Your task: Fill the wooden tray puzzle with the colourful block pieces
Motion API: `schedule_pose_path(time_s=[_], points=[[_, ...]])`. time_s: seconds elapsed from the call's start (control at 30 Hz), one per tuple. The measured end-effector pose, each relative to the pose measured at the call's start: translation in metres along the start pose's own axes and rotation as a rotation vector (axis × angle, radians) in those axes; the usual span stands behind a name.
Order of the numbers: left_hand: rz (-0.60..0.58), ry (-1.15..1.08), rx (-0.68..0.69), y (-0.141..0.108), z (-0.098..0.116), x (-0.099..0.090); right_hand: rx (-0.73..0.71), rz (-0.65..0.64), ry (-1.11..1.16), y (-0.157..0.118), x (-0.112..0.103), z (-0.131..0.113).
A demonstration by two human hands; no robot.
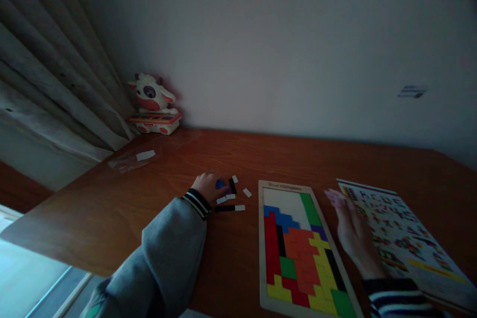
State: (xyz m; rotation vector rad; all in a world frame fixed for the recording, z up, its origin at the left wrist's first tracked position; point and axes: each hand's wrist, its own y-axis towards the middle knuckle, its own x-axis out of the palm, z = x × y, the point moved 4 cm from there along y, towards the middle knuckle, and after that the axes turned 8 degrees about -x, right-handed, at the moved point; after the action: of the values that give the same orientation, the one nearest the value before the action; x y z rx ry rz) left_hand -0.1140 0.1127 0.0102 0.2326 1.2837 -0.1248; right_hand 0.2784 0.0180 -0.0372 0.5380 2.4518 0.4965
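Observation:
My left hand point(209, 187) reaches into a small group of loose puzzle pieces on the table, its thumb and fingers closed around a blue puzzle piece point(219, 184). A bit of purple shows beside the thumb. Around it lie a black piece point(232, 186), another long dark piece point(225, 208) and several small white pieces point(247, 192). Right of them sits a wooden puzzle board point(262, 258), mostly filled with coloured blocks; its upper part shows bare white. Between the board and a printed sheet point(413, 233), my right hand point(352, 228) is stretched out, holding nothing, fingers extended and slightly blurred.
A cow-shaped toy point(154, 104) with a keyboard stands at the table's back left, near the curtain point(55, 59). Clear plastic wrapping with a white slip point(145, 155) lies in front of it. A wall point(279, 49) bounds the back of the table point(167, 243).

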Motion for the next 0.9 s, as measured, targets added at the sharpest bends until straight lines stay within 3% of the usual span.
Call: schedule_pose_path(time_s=[0.23,0.33,0.43,0.63,0.77,0.9], points=[[0.087,-0.173,-0.003,0.001,-0.008,0.003,-0.035,0.000,0.023,0.002,0.001,0.006],[0.025,-0.214,0.077,-0.001,-0.010,0.001,-0.015,0.005,0.036,0.003,0.001,0.006],[-0.015,-0.194,0.148,-0.005,-0.010,0.001,-0.012,0.008,0.047,0.002,0.000,0.001],[0.065,-0.090,0.281,-0.012,-0.005,0.015,-0.011,0.041,0.062,0.000,0.000,-0.005],[0.139,-0.037,0.319,-0.012,-0.011,0.024,-0.021,0.029,0.093,0.000,0.002,-0.004],[0.131,-0.096,0.330,-0.008,-0.021,0.028,-0.014,0.033,0.106,0.000,0.003,-0.004]])
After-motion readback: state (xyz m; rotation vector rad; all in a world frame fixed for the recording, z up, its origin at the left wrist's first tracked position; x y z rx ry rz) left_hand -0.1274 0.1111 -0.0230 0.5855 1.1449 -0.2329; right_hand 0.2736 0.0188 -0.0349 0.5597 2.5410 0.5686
